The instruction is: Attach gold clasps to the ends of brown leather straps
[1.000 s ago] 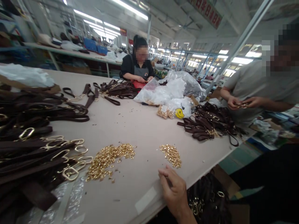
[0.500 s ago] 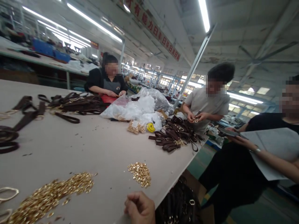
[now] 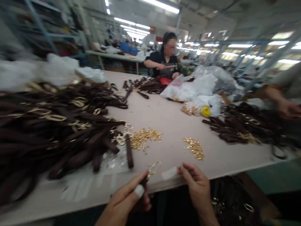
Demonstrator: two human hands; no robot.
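My left hand [image 3: 131, 196], with white tape around one finger, is closed on a dark brown strap [image 3: 146, 180] at the table's front edge. A gold oval ring [image 3: 154, 168] sticks out beyond its fingertips. To the right, my right hand [image 3: 196, 185] is closed in a pinch at the right end of a whitish strip [image 3: 169, 173]. Blur hides whether the strip is held or lies on the table, and what else is in the pinch. Past the hands lie a larger heap of small gold metal pieces [image 3: 143, 138] and a smaller gold heap [image 3: 194, 147].
Brown straps with gold rings [image 3: 77, 125] cover the table's left side. More brown straps [image 3: 244, 125] lie at the right, near a co-worker's hand [image 3: 288, 108]. Clear plastic bags [image 3: 202, 86] stand mid-table. Another person [image 3: 162, 59] holds a stick-like tool behind. Straps hang below the right edge.
The view has swung left and down, bringing the left strap pile into sight. My left hand has come into view with the strap and ring. My right hand now sits by the whitish strip.
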